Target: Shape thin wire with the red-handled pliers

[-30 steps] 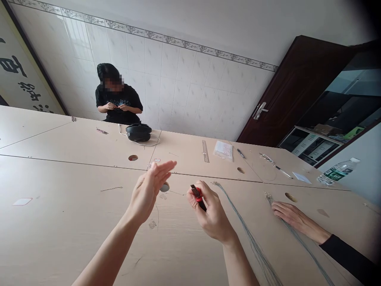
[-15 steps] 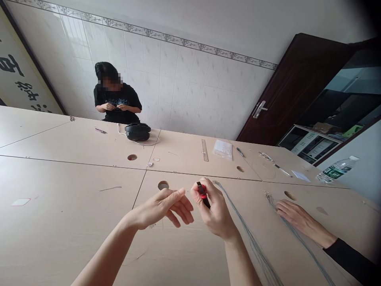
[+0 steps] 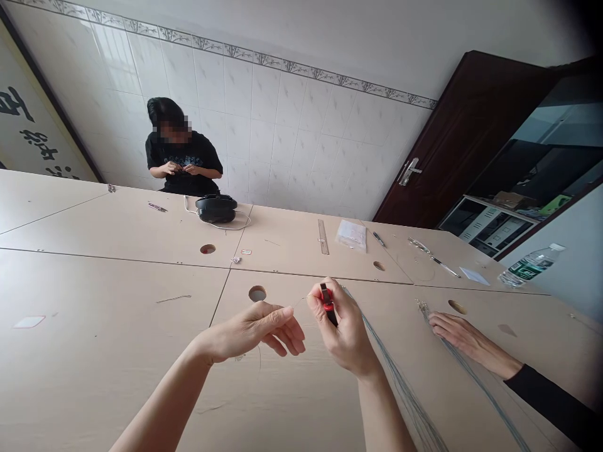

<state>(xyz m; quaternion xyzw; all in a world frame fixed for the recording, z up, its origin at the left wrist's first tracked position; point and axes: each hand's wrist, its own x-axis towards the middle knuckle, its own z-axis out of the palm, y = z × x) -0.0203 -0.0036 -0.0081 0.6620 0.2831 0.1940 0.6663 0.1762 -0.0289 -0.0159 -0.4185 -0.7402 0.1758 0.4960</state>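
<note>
holding one tool (image 3: 328,306), one wire (image 3: 300,301) in right hand (image 3: 346,336).

Red-black tool (image 3: 328,306) partly hidden; cord bundle (image 3: 400,380) cut off below.

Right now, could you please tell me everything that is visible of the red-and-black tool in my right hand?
The red-and-black hand tool has a dark, blunt, metal-looking head, a bright red section beneath it and a black section lower down. Your right hand grips it above the table, head upward in the view and leaning slightly left. The grip hides the rest, so its exact type is unclear.
</note>
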